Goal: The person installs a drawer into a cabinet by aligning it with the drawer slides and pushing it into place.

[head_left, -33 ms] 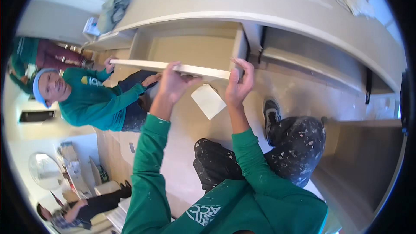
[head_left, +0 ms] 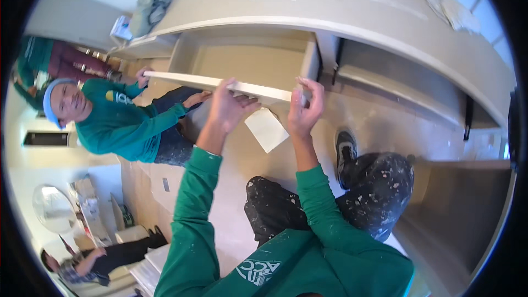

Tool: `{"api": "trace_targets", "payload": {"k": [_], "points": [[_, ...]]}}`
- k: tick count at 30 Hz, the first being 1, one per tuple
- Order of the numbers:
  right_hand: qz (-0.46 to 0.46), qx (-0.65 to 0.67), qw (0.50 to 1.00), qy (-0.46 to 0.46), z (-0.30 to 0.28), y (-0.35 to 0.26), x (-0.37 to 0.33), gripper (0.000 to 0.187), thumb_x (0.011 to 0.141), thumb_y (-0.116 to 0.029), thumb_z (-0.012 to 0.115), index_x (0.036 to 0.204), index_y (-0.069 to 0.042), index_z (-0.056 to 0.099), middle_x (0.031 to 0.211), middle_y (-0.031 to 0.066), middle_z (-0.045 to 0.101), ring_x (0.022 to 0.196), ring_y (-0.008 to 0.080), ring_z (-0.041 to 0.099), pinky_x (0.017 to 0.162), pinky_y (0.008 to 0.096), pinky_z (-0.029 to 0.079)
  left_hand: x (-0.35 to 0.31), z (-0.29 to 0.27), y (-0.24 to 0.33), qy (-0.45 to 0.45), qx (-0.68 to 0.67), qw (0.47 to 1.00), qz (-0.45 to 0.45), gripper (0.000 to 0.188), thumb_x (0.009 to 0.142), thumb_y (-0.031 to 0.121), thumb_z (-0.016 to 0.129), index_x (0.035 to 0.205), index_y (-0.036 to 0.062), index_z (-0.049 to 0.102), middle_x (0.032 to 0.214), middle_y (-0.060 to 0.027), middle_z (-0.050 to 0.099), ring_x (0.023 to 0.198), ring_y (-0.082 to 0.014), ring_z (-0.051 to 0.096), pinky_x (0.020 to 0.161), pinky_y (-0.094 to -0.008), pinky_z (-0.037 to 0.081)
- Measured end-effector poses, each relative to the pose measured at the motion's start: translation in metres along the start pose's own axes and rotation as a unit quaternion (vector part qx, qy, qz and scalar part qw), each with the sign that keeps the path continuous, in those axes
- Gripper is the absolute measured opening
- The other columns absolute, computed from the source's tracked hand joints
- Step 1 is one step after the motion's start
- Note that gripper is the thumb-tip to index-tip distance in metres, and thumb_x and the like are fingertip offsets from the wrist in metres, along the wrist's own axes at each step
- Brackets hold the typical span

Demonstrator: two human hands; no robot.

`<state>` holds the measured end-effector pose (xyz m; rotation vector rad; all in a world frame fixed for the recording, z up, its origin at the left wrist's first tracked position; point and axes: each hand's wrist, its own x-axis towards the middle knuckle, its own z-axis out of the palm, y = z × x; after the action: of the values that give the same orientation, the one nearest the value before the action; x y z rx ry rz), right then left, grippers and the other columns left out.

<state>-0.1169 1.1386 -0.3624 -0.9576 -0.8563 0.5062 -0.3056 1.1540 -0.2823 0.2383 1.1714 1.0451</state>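
A pulled-out drawer [head_left: 250, 59] with a beige inside extends from a long pale cabinet. Its drawer front [head_left: 258, 89] shows a thin white top edge. My left hand [head_left: 225, 109] is on the middle of that front, gripping the edge with its fingers against the outer face. At the right-hand corner, my right hand [head_left: 306, 109] is closed around the end of the front, fingertips at the top. A co-worker's hand [head_left: 144, 77] holds the far left end, and the co-worker's other hand [head_left: 197, 99] is near the panel's underside.
A white sheet [head_left: 267, 130] lies on the floor below the drawer. To the right is an open cabinet bay [head_left: 396, 80] with dark runners. A grey bag [head_left: 151, 11] and a cloth [head_left: 448, 10] rest on the countertop [head_left: 330, 1]. A brown panel [head_left: 456, 209] stands at lower right.
The view has shifted slightly, so the drawer and cabinet appear a little further right. Both my hands stay on the drawer front.
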Motion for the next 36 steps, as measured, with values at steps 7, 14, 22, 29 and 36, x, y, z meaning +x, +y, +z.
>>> {"api": "trace_targets", "payload": {"k": [7,14,22,29,36], "points": [[0.053,-0.078,0.994,-0.063,0.018,-0.014,-0.019,0.015,0.088,-0.008,0.064,0.099,0.001,0.068,0.087,0.013,0.064,0.074,0.0253,0.061,0.067,0.036,0.049,0.046,-0.066,0.005,0.264,0.084,0.826,0.49,0.091,0.098,0.035,0.063,0.158,-0.0059,0.007,0.163,-0.0276,0.015,0.151,-0.0347,0.021,0.122,-0.0379,0.018],[-0.015,-0.145,0.989,-0.019,0.021,-0.014,-0.009,0.027,0.097,-0.016,0.05,0.088,0.004,0.066,0.079,0.0107,0.063,0.073,0.0218,0.058,0.068,0.0348,0.046,0.076,-0.014,0.005,0.36,-0.012,0.781,0.511,0.082,0.097,0.018,0.057,0.157,-0.006,0.007,0.163,-0.0286,0.015,0.151,-0.036,0.022,0.122,-0.0391,0.019],[-0.012,-0.141,0.99,0.009,0.032,-0.018,-0.01,0.032,0.101,-0.019,0.049,0.085,0.004,0.065,0.077,0.0111,0.061,0.074,0.0231,0.058,0.07,0.0376,0.048,0.061,-0.004,0.009,0.44,0.076,0.758,0.476,0.081,0.096,0.021,0.053,0.158,-0.0042,0.008,0.163,-0.0277,0.014,0.152,-0.0373,0.017,0.123,-0.0406,0.015],[-0.057,-0.211,0.976,-0.006,0.026,-0.026,-0.003,0.014,0.096,-0.009,0.059,0.094,0.004,0.064,0.092,0.0132,0.065,0.091,0.0275,0.059,0.078,0.0396,0.048,0.05,-0.019,0.001,0.351,0.019,0.8,0.486,0.082,0.1,0.032,0.054,0.158,-0.0048,0.009,0.165,-0.0251,0.011,0.154,-0.0351,0.009,0.124,-0.0403,0.01],[-0.255,-0.298,0.915,0.095,0.052,-0.006,0.032,0.023,0.1,-0.018,0.058,0.112,0.001,0.062,0.119,0.0181,0.06,0.114,0.0345,0.056,0.098,0.0487,0.043,0.096,0.006,0.011,0.386,0.004,0.771,0.506,0.08,0.1,0.032,0.051,0.158,-0.0054,0.009,0.167,-0.0229,0.007,0.155,-0.0336,0.007,0.125,-0.0413,0.008]]}}
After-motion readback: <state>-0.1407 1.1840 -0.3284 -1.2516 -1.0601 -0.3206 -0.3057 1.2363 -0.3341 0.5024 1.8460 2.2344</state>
